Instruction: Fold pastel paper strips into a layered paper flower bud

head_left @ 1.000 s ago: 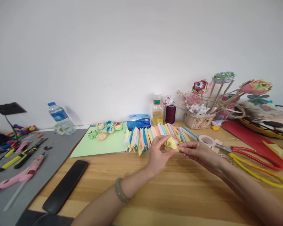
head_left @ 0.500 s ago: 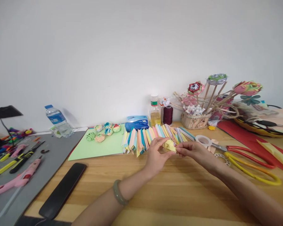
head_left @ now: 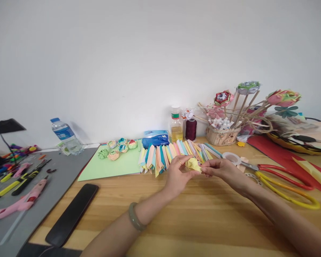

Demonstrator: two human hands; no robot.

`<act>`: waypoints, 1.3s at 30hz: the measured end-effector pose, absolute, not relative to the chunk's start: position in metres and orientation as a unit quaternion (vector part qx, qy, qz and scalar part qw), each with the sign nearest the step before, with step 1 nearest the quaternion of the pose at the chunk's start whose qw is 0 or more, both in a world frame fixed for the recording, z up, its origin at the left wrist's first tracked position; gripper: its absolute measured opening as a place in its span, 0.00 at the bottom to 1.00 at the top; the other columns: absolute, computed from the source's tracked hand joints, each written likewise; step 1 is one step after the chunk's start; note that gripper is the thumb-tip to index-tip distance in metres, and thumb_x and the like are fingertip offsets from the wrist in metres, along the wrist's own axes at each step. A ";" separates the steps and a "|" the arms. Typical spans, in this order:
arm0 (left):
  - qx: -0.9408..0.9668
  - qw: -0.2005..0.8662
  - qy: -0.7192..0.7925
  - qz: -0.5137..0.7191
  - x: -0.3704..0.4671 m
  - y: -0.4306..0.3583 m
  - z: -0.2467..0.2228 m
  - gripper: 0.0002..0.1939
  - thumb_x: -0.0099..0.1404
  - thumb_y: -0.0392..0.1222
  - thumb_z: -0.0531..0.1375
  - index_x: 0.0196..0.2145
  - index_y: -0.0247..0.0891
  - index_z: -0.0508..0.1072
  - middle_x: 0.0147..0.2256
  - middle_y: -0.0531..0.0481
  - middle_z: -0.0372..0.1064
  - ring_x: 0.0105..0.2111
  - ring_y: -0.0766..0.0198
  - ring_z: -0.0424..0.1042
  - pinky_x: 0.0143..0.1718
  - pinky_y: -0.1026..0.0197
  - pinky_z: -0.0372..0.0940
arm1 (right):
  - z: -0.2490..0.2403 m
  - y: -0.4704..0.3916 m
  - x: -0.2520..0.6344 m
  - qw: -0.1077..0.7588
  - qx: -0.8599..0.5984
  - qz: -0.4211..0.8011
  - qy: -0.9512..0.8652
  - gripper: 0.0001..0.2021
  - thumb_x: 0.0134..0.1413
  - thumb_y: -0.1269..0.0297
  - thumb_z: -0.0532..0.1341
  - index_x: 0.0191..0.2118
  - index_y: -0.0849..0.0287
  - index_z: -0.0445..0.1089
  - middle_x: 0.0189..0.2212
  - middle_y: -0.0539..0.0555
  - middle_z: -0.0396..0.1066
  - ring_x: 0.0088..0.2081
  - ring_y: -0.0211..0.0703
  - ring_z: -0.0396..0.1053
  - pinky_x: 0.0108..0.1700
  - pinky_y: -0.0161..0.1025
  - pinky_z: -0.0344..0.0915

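Little has moved since the earlier frame: my view shifted slightly, while left hand (head_left: 176,176) and right hand (head_left: 227,173) keep the yellow paper (head_left: 193,164) pinched between them, so the hold looks unchanged (fingertips partly hide it). Left grasps its near side, right pinches its right edge, just before the folded paper strips (head_left: 156,159). Wooden desk (head_left: 203,221), scissors (head_left: 253,167) at right, black phone (head_left: 72,214) at left, plain white wall (head_left: 123,53) behind.

Both forearms reach in from below, the left hand (head_left: 178,175) curled, the right (head_left: 221,171) pinching, fingertips nearly meeting.
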State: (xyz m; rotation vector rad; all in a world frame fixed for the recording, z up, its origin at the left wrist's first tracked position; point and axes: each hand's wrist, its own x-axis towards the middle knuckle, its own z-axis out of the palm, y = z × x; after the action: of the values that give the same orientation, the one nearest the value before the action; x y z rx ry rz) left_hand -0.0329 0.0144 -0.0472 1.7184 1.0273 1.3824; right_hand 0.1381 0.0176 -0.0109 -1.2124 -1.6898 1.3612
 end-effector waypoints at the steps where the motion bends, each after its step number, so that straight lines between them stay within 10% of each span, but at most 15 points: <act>1: 0.662 0.350 0.392 0.534 -0.033 0.015 -0.047 0.23 0.47 0.42 0.65 0.44 0.43 0.69 0.40 0.47 0.64 0.42 0.61 0.64 0.44 0.58 0.61 | -0.011 0.018 0.138 0.322 -0.462 0.527 -0.637 0.15 0.37 0.53 0.64 0.24 0.61 0.71 0.20 0.48 0.64 0.24 0.35 0.59 0.30 0.34 0.57; 39: 0.567 0.509 0.371 0.531 -0.032 0.018 -0.046 0.23 0.46 0.37 0.64 0.43 0.42 0.70 0.41 0.49 0.64 0.42 0.62 0.65 0.44 0.59 0.63 | -0.009 0.016 0.134 0.291 -0.468 0.466 -0.692 0.15 0.43 0.51 0.60 0.28 0.60 0.71 0.21 0.48 0.65 0.26 0.38 0.62 0.30 0.35 0.57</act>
State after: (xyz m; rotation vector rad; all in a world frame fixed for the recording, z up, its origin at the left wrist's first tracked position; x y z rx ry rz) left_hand -0.0324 0.0180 -0.0462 1.3666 0.8935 1.2782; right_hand 0.1340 0.0158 -0.0090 -1.2465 -1.8454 1.2432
